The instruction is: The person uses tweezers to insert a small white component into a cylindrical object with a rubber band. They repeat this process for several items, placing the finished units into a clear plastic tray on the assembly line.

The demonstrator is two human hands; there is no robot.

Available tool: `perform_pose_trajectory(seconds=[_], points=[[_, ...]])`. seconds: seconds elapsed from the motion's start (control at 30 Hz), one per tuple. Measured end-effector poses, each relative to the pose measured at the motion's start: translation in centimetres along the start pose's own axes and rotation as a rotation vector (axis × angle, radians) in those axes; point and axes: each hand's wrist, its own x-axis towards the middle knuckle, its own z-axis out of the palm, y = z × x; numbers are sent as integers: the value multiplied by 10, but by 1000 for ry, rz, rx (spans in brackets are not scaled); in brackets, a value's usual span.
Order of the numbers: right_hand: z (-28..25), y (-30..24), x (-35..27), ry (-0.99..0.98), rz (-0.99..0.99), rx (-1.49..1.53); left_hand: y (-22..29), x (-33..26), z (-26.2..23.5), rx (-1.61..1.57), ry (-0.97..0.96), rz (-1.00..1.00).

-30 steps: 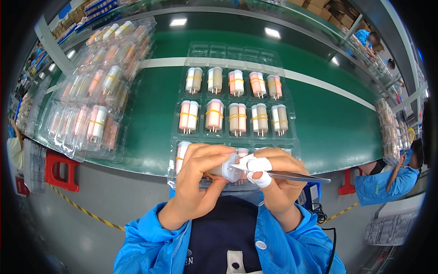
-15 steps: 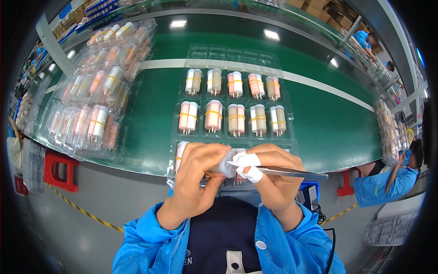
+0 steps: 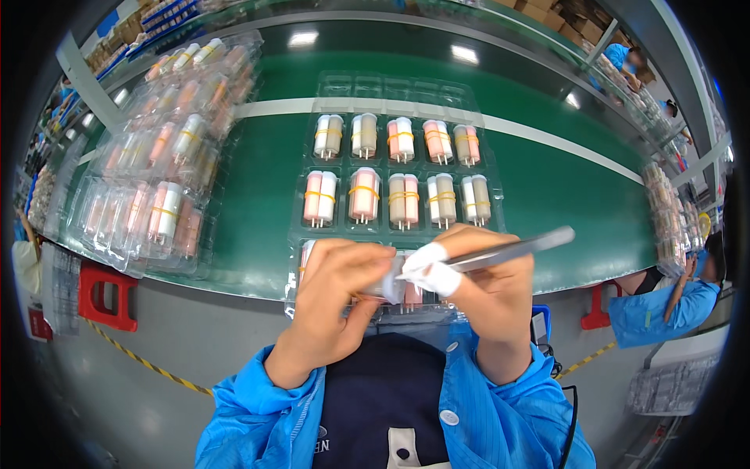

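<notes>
In my left hand (image 3: 332,301) is a capped cylinder piece (image 3: 388,288), mostly hidden by the fingers, its pale translucent end facing right. My right hand (image 3: 494,293), with white covers on the thumb and a fingertip, grips metal tweezers (image 3: 519,246). The tweezers' tips are at or close to the piece's end; blur hides whether they touch it. Beyond my hands lies a clear plastic tray (image 3: 394,92). Its pockets hold pink, white and grey cylinder pairs (image 3: 405,201) bound with yellow bands, metal pins facing me. My hands partly cover its nearest row.
Stacked filled trays (image 3: 144,199) stand on the green bench (image 3: 562,211) at left. More filled trays (image 3: 664,223) are at right, beside a seated person in blue (image 3: 664,305). A red stool (image 3: 108,295) is below left, a blue bin (image 3: 541,320) below the bench edge.
My right hand has turned and risen slightly, swinging the tweezers' rear end upward while their tips stay near the piece. My left hand keeps its hold with little movement.
</notes>
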Motion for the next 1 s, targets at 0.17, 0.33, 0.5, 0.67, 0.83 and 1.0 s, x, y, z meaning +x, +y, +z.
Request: perform_pose_trajectory(seconds=[0.17, 0.33, 0.5, 0.67, 0.83, 1.0], points=[[5, 12, -10, 155, -213, 267, 6, 0, 0, -451, 63, -286], [6, 15, -16, 143, -189, 251, 11, 1, 1, -587, 35, -423], [7, 15, -16, 130, -181, 271, 7, -1, 2, -587, 7, -354], [7, 16, -16, 128, -198, 254, 9, -3, 5, -752, 23, -439], [9, 17, -16, 154, -207, 286, 19, 0, 3, -922, 41, -614], [9, 24, -15, 172, -181, 263, 2, -2, 3, -248, -14, -238]])
